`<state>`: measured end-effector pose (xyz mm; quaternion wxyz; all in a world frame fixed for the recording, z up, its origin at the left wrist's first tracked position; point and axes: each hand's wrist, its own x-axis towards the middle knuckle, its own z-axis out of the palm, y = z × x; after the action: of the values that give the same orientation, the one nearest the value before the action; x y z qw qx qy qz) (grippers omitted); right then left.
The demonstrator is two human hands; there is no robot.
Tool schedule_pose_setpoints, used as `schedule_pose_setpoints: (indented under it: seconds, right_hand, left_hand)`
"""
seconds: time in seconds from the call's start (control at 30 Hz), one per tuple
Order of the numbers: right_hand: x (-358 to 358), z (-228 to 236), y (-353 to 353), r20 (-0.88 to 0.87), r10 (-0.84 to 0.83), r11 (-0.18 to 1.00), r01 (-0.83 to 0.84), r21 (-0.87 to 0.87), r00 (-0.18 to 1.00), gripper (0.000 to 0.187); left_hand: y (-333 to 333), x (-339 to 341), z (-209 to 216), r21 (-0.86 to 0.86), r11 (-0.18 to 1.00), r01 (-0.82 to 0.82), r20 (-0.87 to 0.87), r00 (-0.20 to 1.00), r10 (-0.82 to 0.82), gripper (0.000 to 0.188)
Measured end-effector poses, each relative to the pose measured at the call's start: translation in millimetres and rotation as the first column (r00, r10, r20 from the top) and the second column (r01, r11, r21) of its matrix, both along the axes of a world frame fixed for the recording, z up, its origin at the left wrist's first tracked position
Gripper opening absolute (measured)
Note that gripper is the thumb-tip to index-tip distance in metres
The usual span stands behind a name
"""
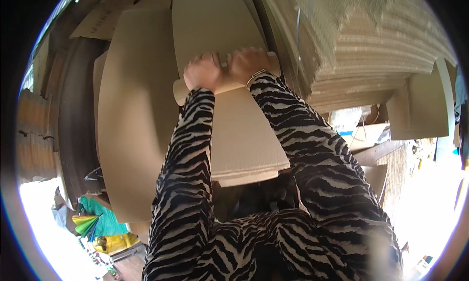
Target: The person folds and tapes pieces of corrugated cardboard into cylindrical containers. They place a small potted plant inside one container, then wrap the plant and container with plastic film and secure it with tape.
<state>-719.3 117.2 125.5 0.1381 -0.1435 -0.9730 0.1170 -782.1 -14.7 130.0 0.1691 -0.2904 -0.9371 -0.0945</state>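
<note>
Both my hands are on a pale brown cardboard tube or roll [180, 91] that lies crosswise, slightly tilted, over a stack of cardboard sheets [248, 134]. My left hand [203, 70] is closed over its left part. Close beside it, my right hand [247, 65] curls round the right part, with a thin band at the wrist. Motion smears the fingers of both hands a little. The stack's layered near edge faces my body, and a smooth brown sheet [212, 22] stretches away beyond the roll. What lies directly under my palms is hidden.
A large cardboard sheet [134, 110] stands on the left. High piles of corrugated cardboard [376, 56] rise close on the right, with a cardboard piece [420, 105] hanging below. Green plastic [105, 215] and a yellow bag [117, 242] lie at lower left.
</note>
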Motion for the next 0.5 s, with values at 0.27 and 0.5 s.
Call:
schedule_pose_setpoints:
  seconds: [0.27, 0.5]
  right_hand:
    - [-33.3, 19.5, 13.4, 0.025, 0.129, 0.991, -0.128, -0.023, 0.991, 0.033]
    - [-10.8, 30.2, 17.7, 0.205, 0.151, 0.975, -0.18, 0.13, 0.967, 0.067]
  left_hand:
    - [2.9, -15.9, -4.9, 0.076, 0.996, 0.055, -0.081, 0.995, -0.049, 0.023]
    - [24.7, -43.4, 5.3, 0.111, 0.993, 0.051, 0.013, 0.999, -0.052, 0.034]
